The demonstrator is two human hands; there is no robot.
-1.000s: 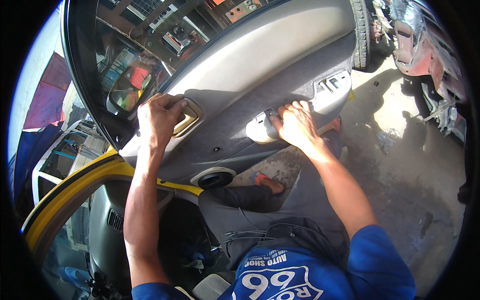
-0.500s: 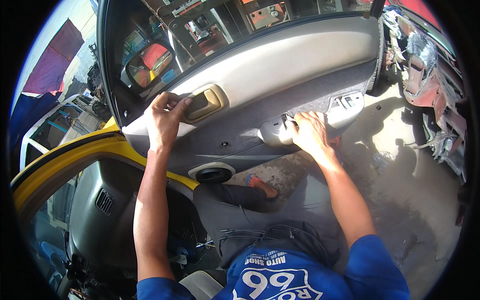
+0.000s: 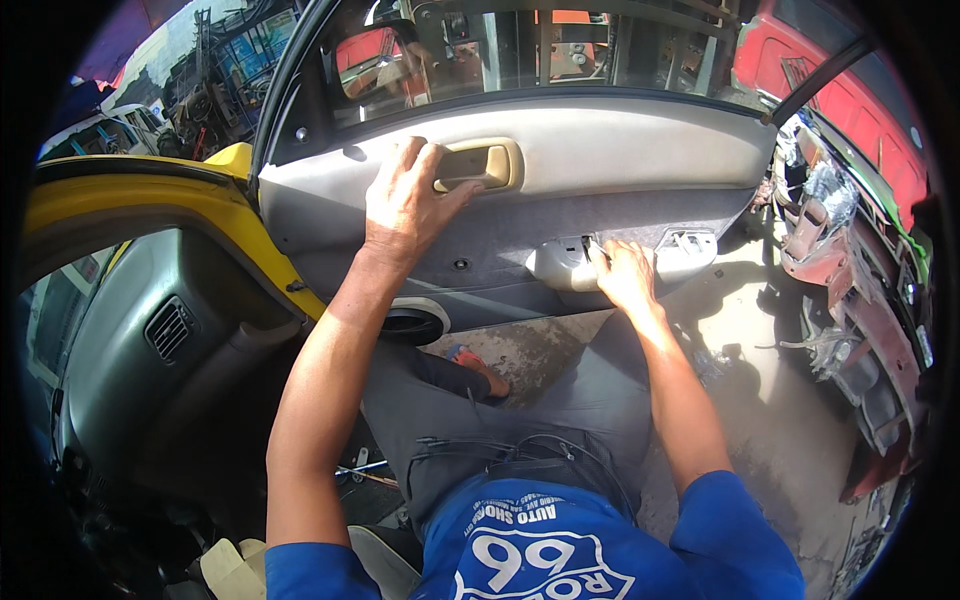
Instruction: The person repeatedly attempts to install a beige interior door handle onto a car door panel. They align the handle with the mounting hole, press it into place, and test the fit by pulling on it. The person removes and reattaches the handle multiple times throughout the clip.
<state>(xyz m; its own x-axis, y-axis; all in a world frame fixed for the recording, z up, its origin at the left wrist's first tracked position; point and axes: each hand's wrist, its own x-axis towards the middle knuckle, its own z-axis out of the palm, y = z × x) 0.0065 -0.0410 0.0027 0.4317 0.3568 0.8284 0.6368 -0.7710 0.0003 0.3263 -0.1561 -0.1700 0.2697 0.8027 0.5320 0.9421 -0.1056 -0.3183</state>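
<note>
Fingers (image 3: 430, 163) of my left hand (image 3: 403, 205) are bending at the near end of the handle (image 3: 500, 165), with the thumb standing apart from them against its lower rim; I am seeing no sure sign of whether they are clamping it. Those of my right hand (image 3: 631, 275) are lying close together, bent over the armrest (image 3: 560, 266), the thumb just beside them; how tightly they are gripping, I cannot tell.

Largest, the door (image 3: 640, 150) is standing open behind all my fingers, its pale band running above the right ones. Well to the left of my left fingers and nearer my body, the dashboard (image 3: 125, 285) is spreading out dark. Between the two, the yellow frame (image 3: 245, 225) is curving. Far to the right of my right fingers, red bodywork (image 3: 885, 125) is showing, and torn metal (image 3: 838, 270) is lying below it. The grey armrest is extending to either side of my right fingers. Below my left fingers, the round speaker (image 3: 408, 322) is sitting low in the door. The beige handle is lying just right of those same fingers. Smallest, the vent (image 3: 168, 327) is resting well to their left, lower down.
</note>
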